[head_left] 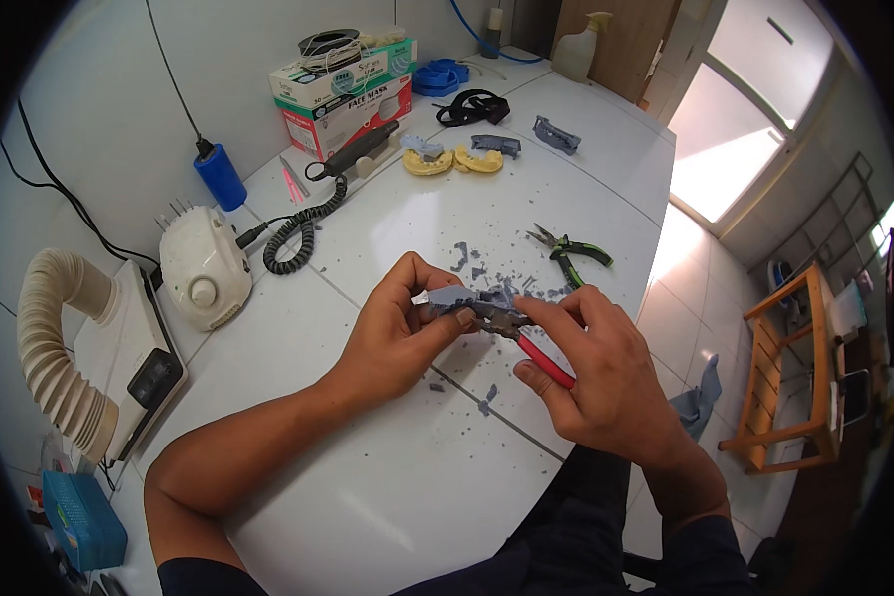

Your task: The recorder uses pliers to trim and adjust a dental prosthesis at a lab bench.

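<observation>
Pinching the grey-blue piece point(454, 297) above the desk point(368, 497) with the left fingers point(407, 278); holding red-handled pliers point(546, 361) against it with the right fingers point(561, 323); perhaps risking a crack from over-squeezing, or a nipped left thumb point(437, 336) from slipping.

The one view looks down from the person's head through a wide fisheye lens. It faces the bench point(368, 487) from close above, centring on the left hand point(392, 333) and right hand point(606, 382), with floor point(677, 260) at right.
</observation>
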A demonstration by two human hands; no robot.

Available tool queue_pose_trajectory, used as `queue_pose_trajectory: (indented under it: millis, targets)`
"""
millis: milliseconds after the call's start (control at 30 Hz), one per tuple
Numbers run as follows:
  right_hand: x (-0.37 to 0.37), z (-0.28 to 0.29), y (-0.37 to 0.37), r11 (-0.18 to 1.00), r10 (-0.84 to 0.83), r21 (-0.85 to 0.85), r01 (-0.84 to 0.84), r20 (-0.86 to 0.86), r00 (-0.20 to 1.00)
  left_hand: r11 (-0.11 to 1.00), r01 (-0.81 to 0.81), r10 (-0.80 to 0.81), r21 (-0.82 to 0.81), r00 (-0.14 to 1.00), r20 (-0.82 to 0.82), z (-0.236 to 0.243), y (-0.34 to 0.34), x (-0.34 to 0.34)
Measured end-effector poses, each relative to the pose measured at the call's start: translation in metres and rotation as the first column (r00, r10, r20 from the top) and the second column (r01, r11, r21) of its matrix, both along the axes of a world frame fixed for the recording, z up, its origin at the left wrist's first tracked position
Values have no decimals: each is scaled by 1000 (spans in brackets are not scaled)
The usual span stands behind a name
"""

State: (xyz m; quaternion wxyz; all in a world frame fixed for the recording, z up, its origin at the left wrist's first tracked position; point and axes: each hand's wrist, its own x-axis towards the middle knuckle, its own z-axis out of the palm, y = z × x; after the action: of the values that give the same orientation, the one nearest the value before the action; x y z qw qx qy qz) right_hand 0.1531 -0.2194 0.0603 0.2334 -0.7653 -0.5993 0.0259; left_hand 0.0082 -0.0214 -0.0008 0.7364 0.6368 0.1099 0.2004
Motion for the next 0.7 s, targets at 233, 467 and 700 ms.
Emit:
queue_pose_trajectory:
  millis: [233,467,700]
  targets:
    - [4,9,11,999,-20,-27,23,117,993,1000,-26,26,-3,1000,10,-4,2,1]
    - [6,10,16,998,4,-61,4,126,992,996,-61,59,62,998,20,-6,1,1]
    - [11,3,16,997,31,-67,-24,108,994,992,-70,66,104,997,35,-5,1,1]
